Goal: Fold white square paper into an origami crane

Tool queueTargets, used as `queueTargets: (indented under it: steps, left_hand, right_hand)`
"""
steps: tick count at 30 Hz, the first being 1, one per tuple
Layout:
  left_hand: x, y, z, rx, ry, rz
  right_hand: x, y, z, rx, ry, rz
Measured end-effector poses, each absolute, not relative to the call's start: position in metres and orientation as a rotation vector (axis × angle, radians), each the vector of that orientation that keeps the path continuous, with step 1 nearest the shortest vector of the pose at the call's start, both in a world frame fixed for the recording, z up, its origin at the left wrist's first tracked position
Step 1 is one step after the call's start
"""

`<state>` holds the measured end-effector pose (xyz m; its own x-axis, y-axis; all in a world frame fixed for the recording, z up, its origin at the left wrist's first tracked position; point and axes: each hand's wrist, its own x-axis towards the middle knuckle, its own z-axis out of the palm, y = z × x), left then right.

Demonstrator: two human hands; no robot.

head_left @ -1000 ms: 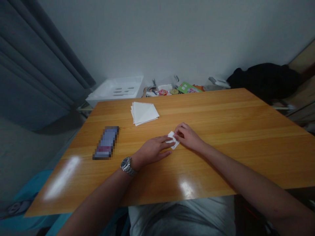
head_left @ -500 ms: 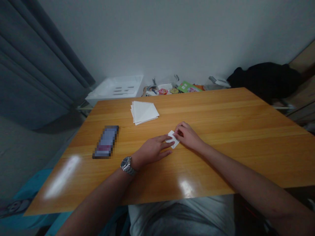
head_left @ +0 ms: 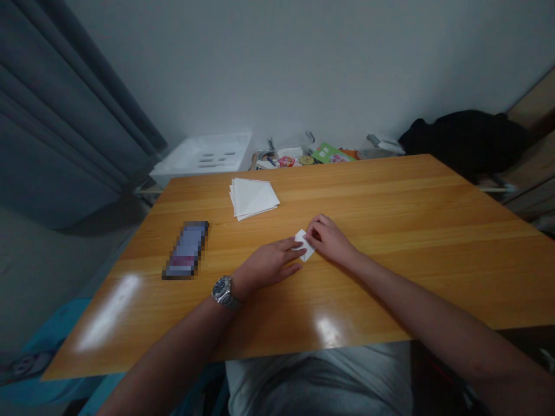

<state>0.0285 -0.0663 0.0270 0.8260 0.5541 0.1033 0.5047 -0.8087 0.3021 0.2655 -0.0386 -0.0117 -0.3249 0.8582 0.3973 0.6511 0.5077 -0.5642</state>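
Note:
A small folded piece of white paper lies on the wooden table between my two hands. My left hand, with a metal watch on its wrist, rests with fingers spread, some of them lying on the paper's left part. At the paper's right edge, my right hand is closed, thumb and fingertips pinching that edge. The fingers partly cover the paper, so its full shape is hidden.
A stack of white paper sheets lies toward the back of the table. At the left is a phone with a blurred screen. Beyond the far edge are a white tray, a green booklet and black cloth.

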Motion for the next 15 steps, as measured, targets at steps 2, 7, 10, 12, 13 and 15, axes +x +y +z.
queueTargets:
  steps: [2, 7, 10, 12, 13, 15]
  left_hand:
    - [0.0290, -0.0665, 0.0278, 2.746, 0.819, 0.262]
    - [0.0296, -0.0674, 0.0314, 2.736, 0.824, 0.261]
    - [0.0287, -0.0672, 0.0318, 2.743, 0.796, 0.257]
    - [0.0282, -0.0669, 0.0315, 2.748, 0.779, 0.253]
    - [0.0281, -0.0668, 0.0314, 2.750, 0.776, 0.252]
    - [0.0281, -0.0671, 0.0315, 2.753, 0.775, 0.247]
  right_hand:
    - [0.2653, -0.0382, -0.0127, -1.229, -2.085, 0.381]
    - [0.2646, -0.0376, -0.0153, -1.224, -2.094, 0.353]
    - [0.2642, -0.0373, -0.0163, -1.229, -2.089, 0.343]
    - [0.2640, -0.0371, -0.0167, -1.225, -2.087, 0.345]
    - [0.2641, -0.0371, -0.0168, -1.222, -2.086, 0.347]
    - [0.2642, -0.0371, -0.0168, -1.215, -2.087, 0.348]
